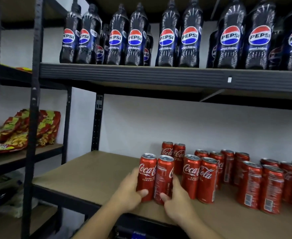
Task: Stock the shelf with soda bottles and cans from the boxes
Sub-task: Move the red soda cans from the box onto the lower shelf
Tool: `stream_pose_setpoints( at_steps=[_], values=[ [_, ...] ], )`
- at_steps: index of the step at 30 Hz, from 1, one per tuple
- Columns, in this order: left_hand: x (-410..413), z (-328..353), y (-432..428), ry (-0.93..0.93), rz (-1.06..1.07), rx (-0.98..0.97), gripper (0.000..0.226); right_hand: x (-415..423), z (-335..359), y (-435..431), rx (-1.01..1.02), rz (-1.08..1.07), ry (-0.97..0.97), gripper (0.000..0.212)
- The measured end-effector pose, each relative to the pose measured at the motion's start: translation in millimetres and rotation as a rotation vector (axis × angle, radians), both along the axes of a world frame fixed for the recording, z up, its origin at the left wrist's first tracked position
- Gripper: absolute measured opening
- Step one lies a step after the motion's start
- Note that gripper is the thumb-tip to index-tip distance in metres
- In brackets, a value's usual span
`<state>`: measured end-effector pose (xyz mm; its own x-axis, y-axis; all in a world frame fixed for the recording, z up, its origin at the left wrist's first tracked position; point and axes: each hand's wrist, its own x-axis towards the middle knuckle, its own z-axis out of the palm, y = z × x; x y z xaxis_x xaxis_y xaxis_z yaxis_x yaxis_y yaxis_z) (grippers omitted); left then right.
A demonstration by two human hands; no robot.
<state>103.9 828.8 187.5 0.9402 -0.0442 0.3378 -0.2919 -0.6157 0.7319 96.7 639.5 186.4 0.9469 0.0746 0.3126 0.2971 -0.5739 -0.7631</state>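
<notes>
Two red Coca-Cola cans stand side by side near the front of the lower shelf board (93, 173). My left hand (129, 192) grips the left can (147, 173), thumb across its lower front. My right hand (178, 202) grips the right can (164, 176) in the same way. To their right, several more red cans (200, 178) stand in pairs on the same board. Dark Pepsi bottles (135, 37) line the upper shelf (141, 71).
Black metal uprights (33, 118) frame the rack at the left. A neighbouring shelf at the left holds red and yellow snack bags (26, 130). Bare brown board lies left of the held cans. A white wall is behind.
</notes>
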Motion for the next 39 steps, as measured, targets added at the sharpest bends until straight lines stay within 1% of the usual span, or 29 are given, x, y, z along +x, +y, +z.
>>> stream_pose_setpoints(
  at_steps=[4, 6, 11, 18, 22, 25, 26, 28, 30, 32, 33, 34, 36, 39],
  values=[
    [27.5, -2.3, 3.4, -0.026, 0.089, -0.007, 0.046, 30.7, -1.3, 9.2, -0.083, -0.066, -0.046, 0.065],
    [43.3, -2.0, 0.8, -0.038, 0.116, -0.015, 0.041, 47.8, -4.1, 14.9, -0.112, -0.11, -0.055, 0.057],
    [80.8, -8.2, -6.5, -0.028, 0.149, 0.008, 0.036, 82.0, -6.0, 23.0, -0.149, -0.19, -0.044, 0.043],
    [106.1, -17.0, -8.0, -0.012, 0.168, 0.114, 0.037, 101.2, -12.5, 25.7, -0.175, -0.216, -0.047, 0.043],
    [113.6, -21.6, -7.2, 0.013, 0.211, 0.187, 0.041, 104.4, -13.2, 25.7, -0.187, -0.211, -0.025, 0.037],
    [112.1, -21.6, -8.3, 0.034, 0.227, 0.234, 0.043, 103.7, -13.5, 24.8, -0.208, -0.203, -0.009, 0.04],
    [110.2, -22.5, -8.7, 0.052, 0.23, 0.269, 0.043, 102.8, -13.4, 24.4, -0.224, -0.198, 0.001, 0.044],
    [103.8, -22.7, -9.0, 0.094, 0.228, 0.4, 0.046, 98.0, -11.8, 23.8, -0.271, -0.18, 0.026, 0.058],
    [97.2, -24.0, -7.1, 0.134, 0.189, 0.514, 0.057, 91.4, -13.0, 23.1, -0.344, -0.153, 0.054, 0.07],
    [85.6, -19.7, -6.1, 0.172, 0.128, 0.562, 0.067, 80.2, -10.6, 20.0, -0.425, -0.113, 0.086, 0.073],
    [77.4, -17.3, -6.4, 0.187, 0.104, 0.577, 0.069, 72.9, -9.0, 17.6, -0.455, -0.084, 0.102, 0.074],
    [67.9, -15.0, -7.6, 0.192, 0.084, 0.602, 0.068, 65.2, -7.7, 14.9, -0.483, -0.054, 0.114, 0.074],
    [49.0, -12.3, -11.3, 0.177, 0.046, 0.653, 0.058, 46.3, -6.1, 7.8, -0.551, 0.005, 0.113, 0.069],
    [19.7, -13.6, -20.7, 0.144, 0.008, 0.676, 0.045, 12.5, -7.1, -7.9, -0.667, 0.081, 0.032, 0.043]
  ],
)
